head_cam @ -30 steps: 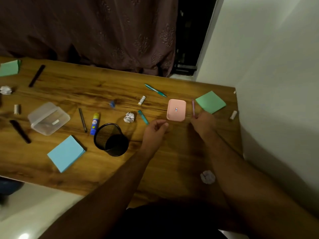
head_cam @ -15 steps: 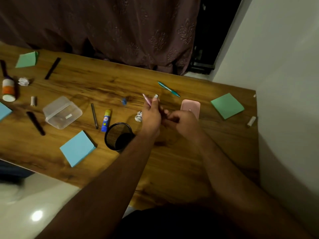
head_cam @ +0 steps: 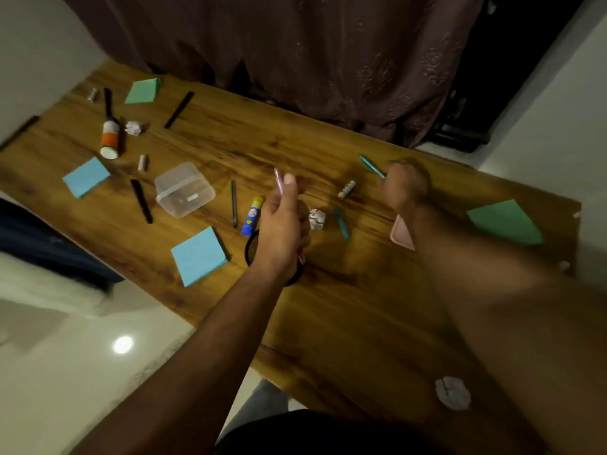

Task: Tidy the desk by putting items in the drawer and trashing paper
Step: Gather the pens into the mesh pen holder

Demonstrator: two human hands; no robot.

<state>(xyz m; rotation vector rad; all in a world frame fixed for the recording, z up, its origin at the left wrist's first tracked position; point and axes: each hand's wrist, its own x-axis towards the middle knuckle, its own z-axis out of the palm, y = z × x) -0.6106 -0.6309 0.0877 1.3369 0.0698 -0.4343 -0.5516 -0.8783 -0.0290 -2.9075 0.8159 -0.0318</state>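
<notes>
while the left hand (head_cam: 282, 224) hangs above the black mesh pen cup (head_cam: 252, 249), its fingers are curled round a slim pink pen (head_cam: 278, 180) whose tip sticks up past the thumb. the right hand (head_cam: 405, 185) is further back on the wooden bench (head_cam: 345, 307), blurred, its fingers closed at the end of a teal pen (head_cam: 371, 165) that lies slanted on the wood; whether it truly grips the pen i cannot tell. the two hands are well apart. a pink rectangular case (head_cam: 400, 236) shows partly beside the right forearm, and a green sticky-note pad (head_cam: 505, 221) lies beyond it. between the hands sit a crumpled white paper ball (head_cam: 317, 219), a short teal marker (head_cam: 341, 223) and a small white patterned tube (head_cam: 346, 189). a blue and yellow glue stick (head_cam: 252, 216) lies just beside the cup, then a dark pencil (head_cam: 234, 203), a clear plastic box (head_cam: 184, 189) and a light blue sticky-note pad (head_cam: 199, 256). another crumpled paper ball (head_cam: 452, 393) rests near the bench's near edge.
</notes>
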